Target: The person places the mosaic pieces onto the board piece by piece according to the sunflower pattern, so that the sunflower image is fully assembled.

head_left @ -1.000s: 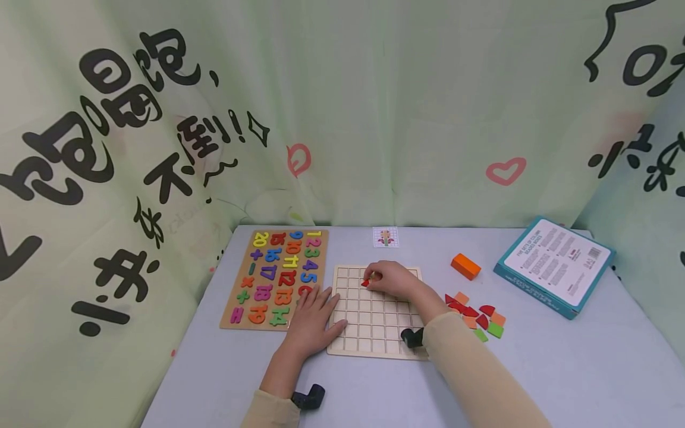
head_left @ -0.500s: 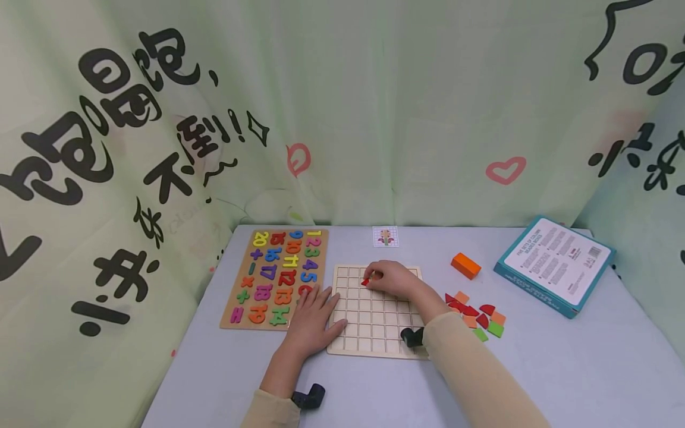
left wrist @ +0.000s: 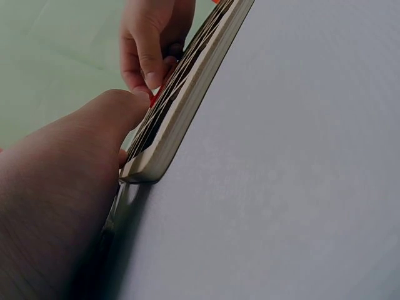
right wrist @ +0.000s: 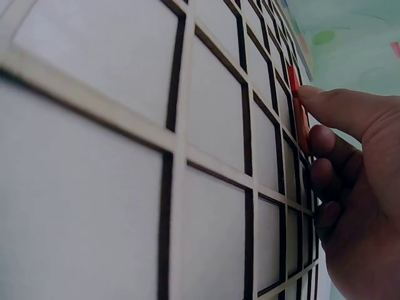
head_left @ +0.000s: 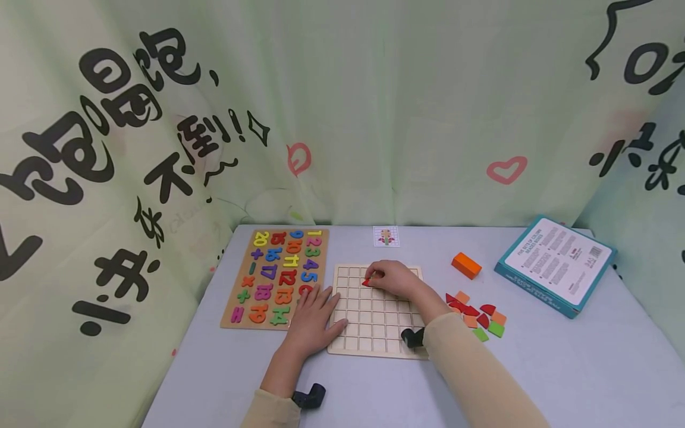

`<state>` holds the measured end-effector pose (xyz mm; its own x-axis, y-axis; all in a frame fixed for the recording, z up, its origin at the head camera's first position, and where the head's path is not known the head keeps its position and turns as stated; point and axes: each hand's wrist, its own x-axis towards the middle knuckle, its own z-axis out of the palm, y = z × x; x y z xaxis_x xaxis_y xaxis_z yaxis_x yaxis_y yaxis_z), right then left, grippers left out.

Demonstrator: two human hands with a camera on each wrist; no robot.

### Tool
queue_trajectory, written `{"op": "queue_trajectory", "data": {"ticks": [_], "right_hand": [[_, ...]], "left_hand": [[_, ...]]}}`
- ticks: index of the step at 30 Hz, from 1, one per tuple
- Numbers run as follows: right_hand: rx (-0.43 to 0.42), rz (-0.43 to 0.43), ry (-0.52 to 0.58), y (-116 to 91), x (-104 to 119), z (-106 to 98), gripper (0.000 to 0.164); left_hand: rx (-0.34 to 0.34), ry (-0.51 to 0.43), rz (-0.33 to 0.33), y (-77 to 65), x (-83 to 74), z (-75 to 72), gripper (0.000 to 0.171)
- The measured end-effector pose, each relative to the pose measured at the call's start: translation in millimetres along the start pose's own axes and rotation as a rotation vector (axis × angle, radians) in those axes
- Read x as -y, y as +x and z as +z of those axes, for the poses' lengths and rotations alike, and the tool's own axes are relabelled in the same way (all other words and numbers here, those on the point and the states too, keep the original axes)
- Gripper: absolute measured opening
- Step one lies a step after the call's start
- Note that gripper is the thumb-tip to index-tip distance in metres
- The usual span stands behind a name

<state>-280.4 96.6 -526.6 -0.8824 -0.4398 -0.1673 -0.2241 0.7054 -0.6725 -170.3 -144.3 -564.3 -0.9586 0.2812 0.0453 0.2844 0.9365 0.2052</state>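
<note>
A wooden grid board [head_left: 357, 333] with square cells lies in the middle of the table. My right hand [head_left: 395, 279] is over its upper part, thumb and fingertips pinching a small red puzzle piece [head_left: 366, 283] down at the cells. In the right wrist view the red puzzle piece [right wrist: 294, 81] stands at the grid bars beside the thumb, its shape partly hidden by the fingers. My left hand [head_left: 313, 321] lies flat with fingers spread, across the left edge of the grid board and the right side of the number board [head_left: 230, 306].
Right of the board lie several loose red, orange and green pieces [head_left: 496, 329]. Behind them are an orange block [head_left: 466, 266] and a teal box [head_left: 556, 267]. A small pattern card [head_left: 393, 230] lies at the table's back edge, before a green curtain [head_left: 342, 119].
</note>
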Motion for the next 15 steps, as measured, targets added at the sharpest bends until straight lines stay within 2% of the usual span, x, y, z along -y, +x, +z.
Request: {"op": "queue_trajectory", "data": {"ticks": [9,15], "right_hand": [[-0.073,-0.032,-0.016,-6.2,-8.7,-4.5,0.011],[-0.117,-0.059,-0.033,-18.2,-14.0,-17.3,0.013]], "left_hand": [[0.008,-0.004,-0.01,1.1,0.6,1.4,0.071],[0.004,0.004,-0.003,1.7,1.0,2.3,0.071]]}}
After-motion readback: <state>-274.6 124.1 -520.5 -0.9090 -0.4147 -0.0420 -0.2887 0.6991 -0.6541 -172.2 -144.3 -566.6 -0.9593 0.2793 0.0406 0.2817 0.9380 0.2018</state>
